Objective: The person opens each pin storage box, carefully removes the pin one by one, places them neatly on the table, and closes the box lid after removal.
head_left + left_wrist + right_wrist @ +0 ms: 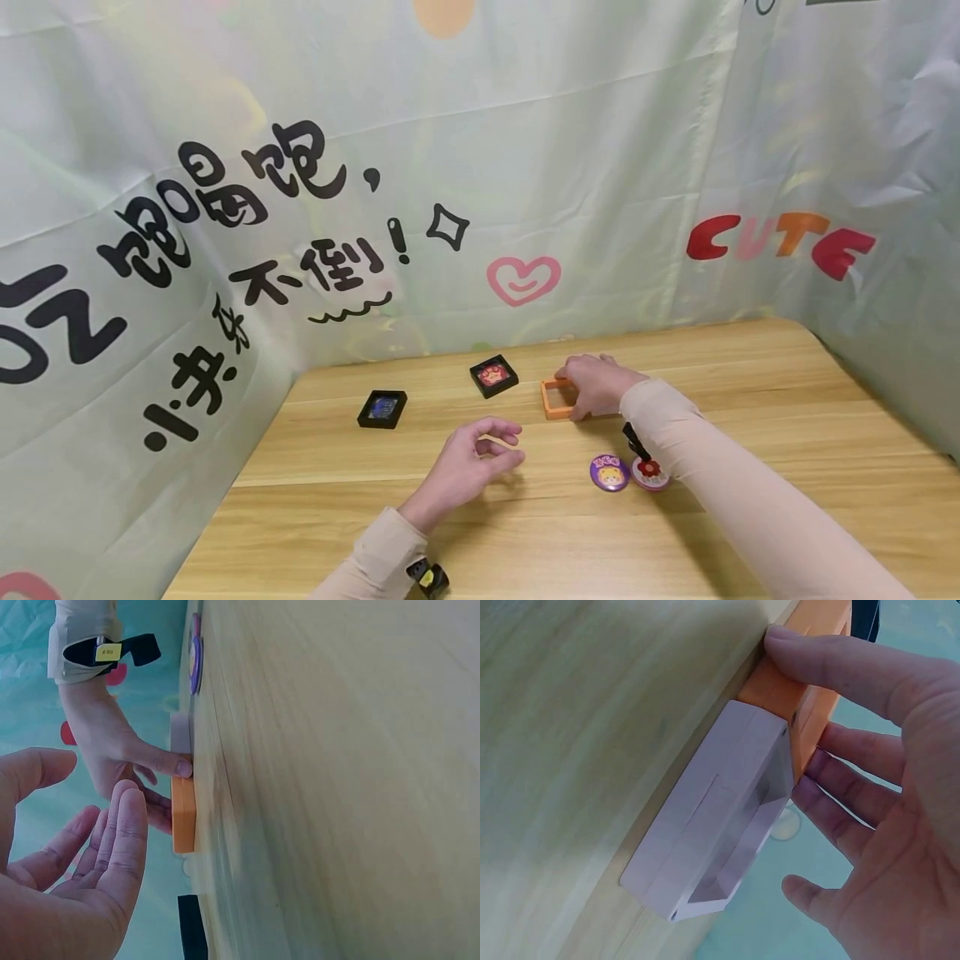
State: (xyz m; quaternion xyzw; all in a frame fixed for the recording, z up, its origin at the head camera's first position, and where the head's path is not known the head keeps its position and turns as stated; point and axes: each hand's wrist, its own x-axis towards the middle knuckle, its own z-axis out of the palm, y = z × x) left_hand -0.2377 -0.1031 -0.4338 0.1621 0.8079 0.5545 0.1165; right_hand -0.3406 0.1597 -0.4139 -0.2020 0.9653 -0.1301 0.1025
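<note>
On the wooden table, my right hand (pixel 597 385) grips an orange square frame (pixel 558 412), thumb on its near side and fingertips at its far side. Right against it in the right wrist view stands a pale lilac frame (pixel 690 814) with a recessed middle, mostly hidden by the hand in the head view. My left hand (pixel 463 467) hovers over the table to the left, holding nothing, fingers loosely bent and thumb apart. Near the right forearm lie a purple round badge with a bear (pixel 609 473) and a pink-rimmed badge with a red flower (pixel 649 472).
Toward the back stands a black square frame with a red paw picture (pixel 494 376). Farther left is another black frame with a blue picture (pixel 382 409). A printed curtain (pixel 465 167) hangs along the table's back and sides.
</note>
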